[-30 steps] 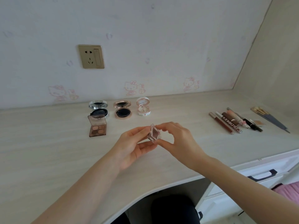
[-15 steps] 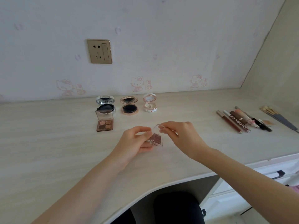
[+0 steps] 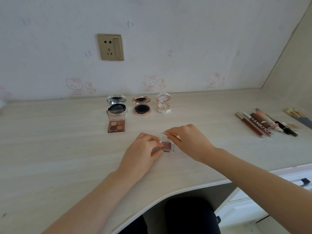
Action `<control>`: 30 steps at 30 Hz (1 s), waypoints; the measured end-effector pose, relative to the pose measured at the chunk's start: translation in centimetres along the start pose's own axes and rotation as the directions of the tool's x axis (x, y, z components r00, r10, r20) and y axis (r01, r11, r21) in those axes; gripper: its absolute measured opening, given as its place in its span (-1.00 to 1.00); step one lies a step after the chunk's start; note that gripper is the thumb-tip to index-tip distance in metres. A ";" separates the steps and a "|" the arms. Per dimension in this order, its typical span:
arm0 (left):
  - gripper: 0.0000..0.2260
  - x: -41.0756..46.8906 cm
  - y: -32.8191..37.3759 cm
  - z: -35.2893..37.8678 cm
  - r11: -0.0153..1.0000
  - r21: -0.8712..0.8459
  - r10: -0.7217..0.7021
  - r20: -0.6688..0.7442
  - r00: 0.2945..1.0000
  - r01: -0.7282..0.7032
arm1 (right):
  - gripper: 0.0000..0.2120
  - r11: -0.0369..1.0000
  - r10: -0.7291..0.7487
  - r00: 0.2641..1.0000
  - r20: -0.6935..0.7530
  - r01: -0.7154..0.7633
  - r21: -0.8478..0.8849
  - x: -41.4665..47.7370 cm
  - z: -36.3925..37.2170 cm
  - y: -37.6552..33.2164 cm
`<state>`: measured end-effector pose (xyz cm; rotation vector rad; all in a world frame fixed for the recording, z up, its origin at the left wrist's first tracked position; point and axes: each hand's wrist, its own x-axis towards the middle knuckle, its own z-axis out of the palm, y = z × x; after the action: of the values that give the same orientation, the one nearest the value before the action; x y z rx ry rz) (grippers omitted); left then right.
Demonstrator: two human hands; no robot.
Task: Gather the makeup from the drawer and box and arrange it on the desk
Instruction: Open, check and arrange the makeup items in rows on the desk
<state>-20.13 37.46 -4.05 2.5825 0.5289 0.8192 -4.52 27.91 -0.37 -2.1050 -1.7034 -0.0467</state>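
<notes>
A small clear eyeshadow case [image 3: 167, 146] with a reddish-brown pan rests on the pale wooden desk [image 3: 59, 149], its transparent lid lifted. My left hand [image 3: 143, 152] pinches the base from the left. My right hand [image 3: 187, 141] holds the raised lid's edge from the right. Behind, a brown four-pan palette [image 3: 116, 124] stands open. Three open round compacts line the wall: silver [image 3: 117, 104], rose-gold [image 3: 141, 105] and white [image 3: 163, 105].
A row of lip and brow pencils [image 3: 263, 124] lies at the right, with brushes [image 3: 298, 118] further right. A wall socket [image 3: 110, 47] sits above the compacts. White drawers with a dark handle [image 3: 305, 181] are under the desk's right end.
The small case was held shut in the air between both hands; it has come down onto the desk and its clear lid has been swung up by my right hand.
</notes>
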 end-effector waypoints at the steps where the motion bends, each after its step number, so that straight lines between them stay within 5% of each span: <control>1: -0.84 0.0 0.0 0.0 1.000 0.004 0.003 -0.001 1.000 -0.003 | -0.76 1.000 -0.002 1.000 0.005 0.002 -0.005 0.0 0.0 -0.1; 17: -0.85 -0.2 0.1 0.2 1.000 -0.003 0.008 -0.026 1.000 -0.008 | -0.81 0.993 0.050 0.998 0.035 -0.053 0.101 0.7 0.0 0.2; 21: -0.86 -0.3 0.1 0.2 1.000 -0.023 0.002 -0.026 1.000 -0.002 | -0.67 0.978 0.147 0.989 0.020 -0.149 0.148 0.0 0.1 0.3; 26: -0.88 -0.3 0.2 0.2 1.000 -0.025 -0.003 -0.045 0.999 0.002 | -0.68 0.949 0.313 0.948 -0.054 -0.310 0.050 -2.6 1.1 0.0; 30: -0.89 -0.3 0.2 0.3 1.000 -0.002 -0.013 -0.059 0.998 0.013 | -0.70 0.977 0.210 0.975 -0.074 -0.212 -0.024 -3.7 2.3 -0.3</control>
<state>-20.09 37.12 -4.36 2.5578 0.5614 0.8929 -6.27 25.30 -3.40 -2.2681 -1.4391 -0.0848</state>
